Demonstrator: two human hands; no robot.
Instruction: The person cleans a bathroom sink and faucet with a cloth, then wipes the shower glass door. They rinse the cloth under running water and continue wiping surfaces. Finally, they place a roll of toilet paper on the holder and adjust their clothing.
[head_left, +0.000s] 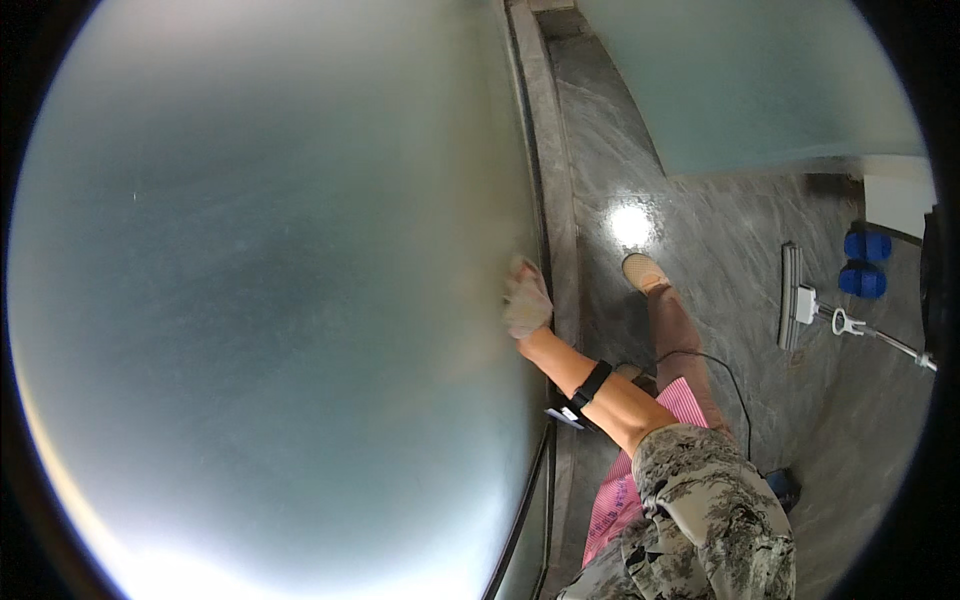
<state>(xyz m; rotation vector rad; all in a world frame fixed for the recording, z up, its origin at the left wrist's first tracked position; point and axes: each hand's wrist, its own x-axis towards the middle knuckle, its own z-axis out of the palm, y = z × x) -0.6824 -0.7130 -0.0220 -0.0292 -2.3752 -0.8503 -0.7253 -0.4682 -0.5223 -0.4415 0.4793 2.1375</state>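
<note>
My right hand (528, 300) lies at the edge of a large frosted glass panel (300, 300) and seems to touch its surface. A pale, whitish covering, blurred, hides most of the fingers; whether it is a glove or a cloth I cannot tell. A black strap (592, 384) circles the forearm below a patterned grey sleeve (697, 457). My left hand is out of view. Beside the glass runs a dark seal strip and a stone curb (553, 172).
A second frosted glass panel (750, 75) stands at upper right. On the grey marbled floor (720, 225) are a sponge mop (791, 296) with a metal pole and blue slippers (862, 282). A thin dark cable (739, 390) curves past my leg. Black bars (521, 510) meet the glass at the bottom.
</note>
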